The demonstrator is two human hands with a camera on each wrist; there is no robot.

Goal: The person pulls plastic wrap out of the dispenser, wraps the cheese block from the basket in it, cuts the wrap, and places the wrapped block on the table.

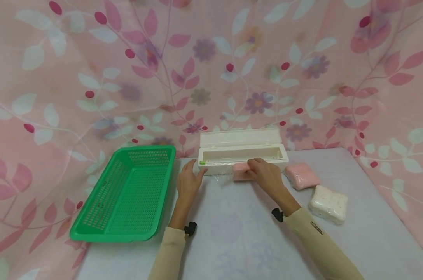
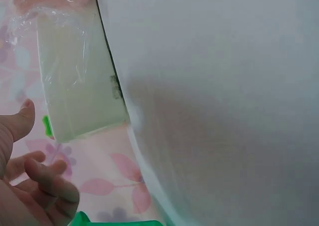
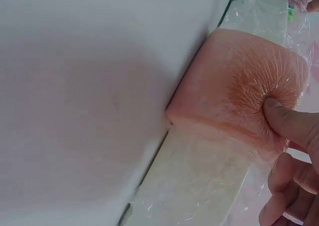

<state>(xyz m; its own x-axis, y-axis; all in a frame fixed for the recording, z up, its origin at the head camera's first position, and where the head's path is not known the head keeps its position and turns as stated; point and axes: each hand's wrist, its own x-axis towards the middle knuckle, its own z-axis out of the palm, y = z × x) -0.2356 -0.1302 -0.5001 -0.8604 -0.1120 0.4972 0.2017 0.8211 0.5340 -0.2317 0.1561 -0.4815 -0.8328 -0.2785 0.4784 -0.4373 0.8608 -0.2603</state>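
Note:
A long white cling film box (image 1: 211,168) stands at the back of the table, its see-through lid (image 1: 241,137) raised and a small green slider (image 1: 202,162) at its left end. Against its front, my right hand (image 1: 266,175) pinches a pink block (image 3: 224,86) in clear film, the thumb (image 3: 286,118) pressed into the gathered wrinkles. Loose clear film (image 2: 65,41) spreads from the block along the box front. By the box's left end is my left hand (image 1: 188,181), thumb and fingers apart with nothing visible between them in the left wrist view.
To the left stands a green perforated basket (image 1: 158,210). Right of the box lie another wrapped pink block (image 1: 302,176) and a wrapped white block (image 1: 328,203). A flowered pink curtain (image 1: 204,77) hangs behind the white-covered table (image 1: 232,241).

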